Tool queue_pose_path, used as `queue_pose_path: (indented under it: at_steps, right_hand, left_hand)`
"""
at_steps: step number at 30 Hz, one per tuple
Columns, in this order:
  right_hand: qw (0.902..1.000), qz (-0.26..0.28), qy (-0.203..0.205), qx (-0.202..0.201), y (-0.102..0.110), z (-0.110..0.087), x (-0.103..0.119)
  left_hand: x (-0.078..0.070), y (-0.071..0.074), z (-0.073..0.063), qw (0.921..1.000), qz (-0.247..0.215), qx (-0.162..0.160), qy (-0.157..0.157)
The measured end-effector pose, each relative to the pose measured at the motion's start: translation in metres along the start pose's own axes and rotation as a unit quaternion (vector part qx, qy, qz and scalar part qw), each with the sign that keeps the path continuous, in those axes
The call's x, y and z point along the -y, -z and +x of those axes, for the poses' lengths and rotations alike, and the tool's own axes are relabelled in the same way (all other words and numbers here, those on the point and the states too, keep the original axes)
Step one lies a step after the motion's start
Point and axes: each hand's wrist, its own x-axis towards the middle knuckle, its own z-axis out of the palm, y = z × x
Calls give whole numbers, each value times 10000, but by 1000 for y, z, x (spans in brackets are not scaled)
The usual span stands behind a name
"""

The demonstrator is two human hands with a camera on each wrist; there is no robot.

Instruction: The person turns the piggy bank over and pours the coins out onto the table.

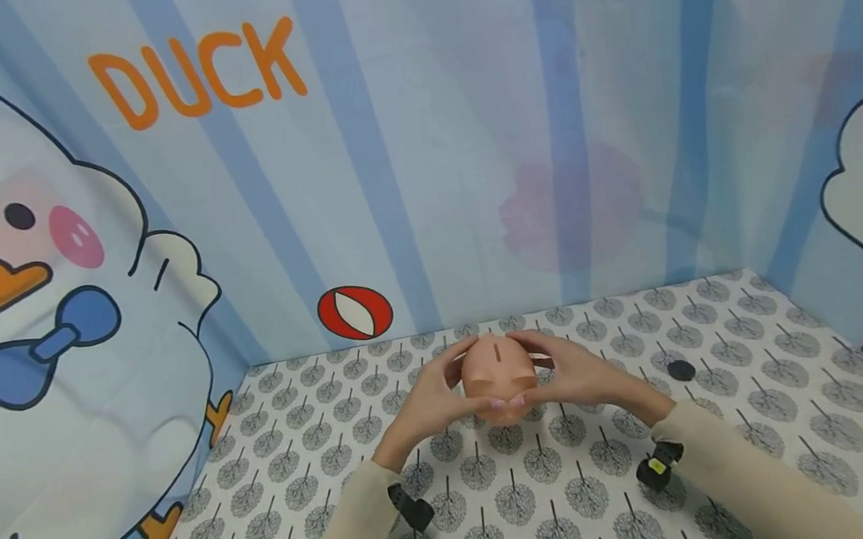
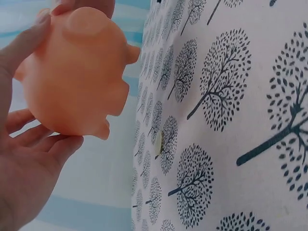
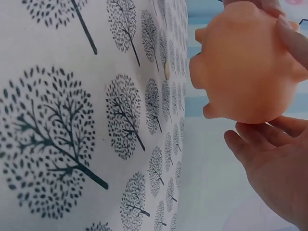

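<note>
An orange piggy bank (image 1: 499, 382) with a coin slot on top is held up between both hands. The left hand (image 1: 431, 399) grips one side, its thumb towards the near end and its fingers round the far end. On the other side, the right hand (image 1: 577, 372) grips it the same way. Both thumb tips almost meet at the near end of the bank. In the left wrist view the bank's stubby feet (image 2: 103, 130) show apart from the tree-print cloth. The right wrist view shows the fingertips (image 3: 236, 142) against the bank's rounded side.
A tree-print cloth (image 1: 493, 499) covers the table. A dark round disc (image 1: 682, 370) lies on it to the right. A small pale round thing (image 2: 159, 143) is on the cloth in the left wrist view. A striped duck curtain (image 1: 453, 151) stands behind.
</note>
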Motion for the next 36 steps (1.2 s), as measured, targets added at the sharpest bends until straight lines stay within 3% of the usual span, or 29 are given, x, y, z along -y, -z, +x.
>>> queue_pose_path:
  at_steps: [7,11,18,22,29,36]
  right_hand:
    - [9990,435,59,126,4,5,4]
    - [9984,551,135,-52,2,5,3]
    - [9980,384,152,-484,-3,5,4]
    - [9985,357,127,-403,-4,4,4]
    - [9994,209,-277,-55,-4,1,4]
    - [9994,-120,-135,-311,-10,-3,3]
  left_hand:
    - [-2,3,4,10000,-50,-20,69]
    - [-1,1,6,9997,-137,59,205]
    - [1,-1,9,9999,-70,-40,139]
    - [4,-2,7,9999,-110,-93,-13]
    - [1,1,-2,9989,270,136,360]
    - [-1,-3,-6,9993,345,-105,129]
